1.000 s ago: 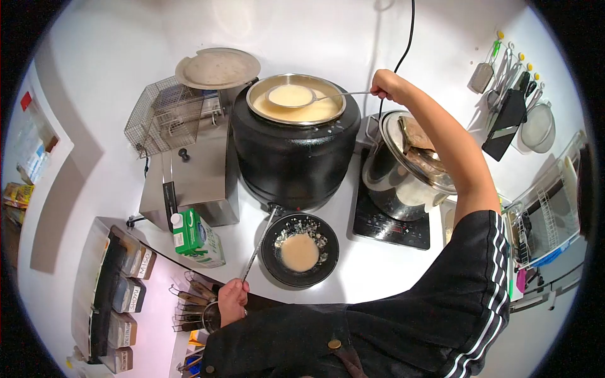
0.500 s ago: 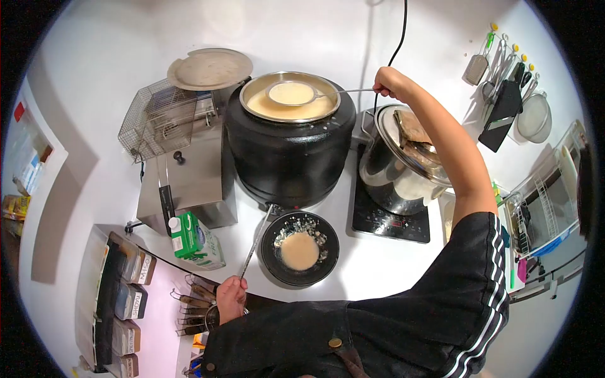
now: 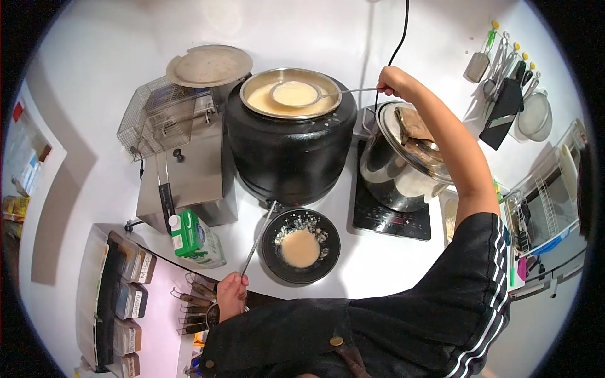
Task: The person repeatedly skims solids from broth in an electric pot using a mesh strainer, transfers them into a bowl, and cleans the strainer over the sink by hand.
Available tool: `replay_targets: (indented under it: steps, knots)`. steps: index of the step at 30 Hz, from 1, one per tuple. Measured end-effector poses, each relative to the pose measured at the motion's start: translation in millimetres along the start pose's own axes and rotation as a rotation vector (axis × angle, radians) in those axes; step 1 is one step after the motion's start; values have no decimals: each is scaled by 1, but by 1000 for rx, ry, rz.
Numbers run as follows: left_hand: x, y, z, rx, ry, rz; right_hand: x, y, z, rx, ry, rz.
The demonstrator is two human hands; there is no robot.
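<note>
My right hand is closed round the thin metal handle of a round strainer. The strainer sits in creamy, pale yellow soup inside a black soup kettle, and the same liquid fills its ring. Low on the left, my left hand grips a slim metal rod that slants up to the kettle's base; what its far end is, I cannot make out. Just right of the rod stands a black bowl, with beige liquid and white chopped bits in it.
A lidded steel pot stands on an induction cooker at right. Left are a steel fryer, a wire basket and a green-and-white carton. Utensils, including a mesh sieve, hang on the right wall.
The strainer and my right hand have shifted slightly to the right. Its rim now looks lower in the liquid. My left hand and the rod are nearly unmoved.
</note>
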State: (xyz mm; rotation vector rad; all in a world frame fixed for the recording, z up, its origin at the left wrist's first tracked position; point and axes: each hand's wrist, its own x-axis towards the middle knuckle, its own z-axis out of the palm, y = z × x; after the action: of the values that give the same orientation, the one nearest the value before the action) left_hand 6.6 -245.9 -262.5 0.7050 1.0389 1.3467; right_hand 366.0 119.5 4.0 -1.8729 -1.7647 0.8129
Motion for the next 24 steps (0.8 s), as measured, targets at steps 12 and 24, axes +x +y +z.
replay_targets:
  steps: [12,24]
  knots:
    - [1,0,2,4,27,-9,-7,-1,2,47,52,-27]
    - [3,3,8,26,27,3,-14,-3,-4,6,35,-48]
